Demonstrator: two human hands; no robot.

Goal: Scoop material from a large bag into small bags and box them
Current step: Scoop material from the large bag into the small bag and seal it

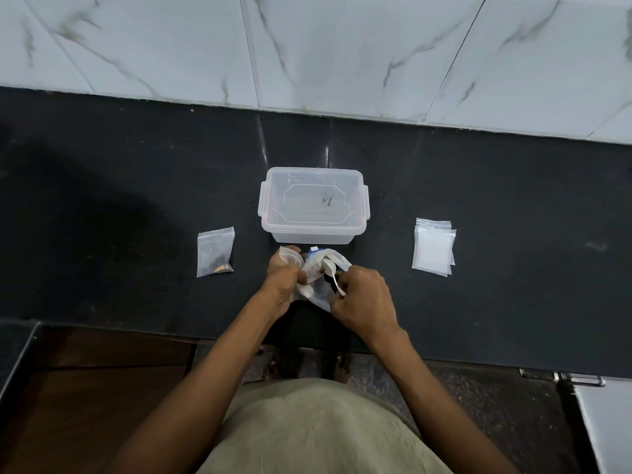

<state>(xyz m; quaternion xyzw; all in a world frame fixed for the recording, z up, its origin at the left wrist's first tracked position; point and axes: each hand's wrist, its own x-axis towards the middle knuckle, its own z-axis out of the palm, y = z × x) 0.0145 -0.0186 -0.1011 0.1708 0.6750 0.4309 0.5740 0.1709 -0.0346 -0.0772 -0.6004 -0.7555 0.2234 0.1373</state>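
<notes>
— Black stone counter point(478, 186) under marble wall tiles point(342, 46). What are my hands doing?
— Left hand point(284, 282) and right hand point(362, 302) both grip the crumpled large bag point(316, 268), just before the lidded clear box point(313, 203).
— Small bags?
— One filled small bag point(215, 251) left, empty bag stack point(433, 247) right.

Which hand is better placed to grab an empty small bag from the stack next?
Right. The stack lies on the right hand's side, apart from it; the left hand would have to cross over. Both now grip the large bag.
</notes>
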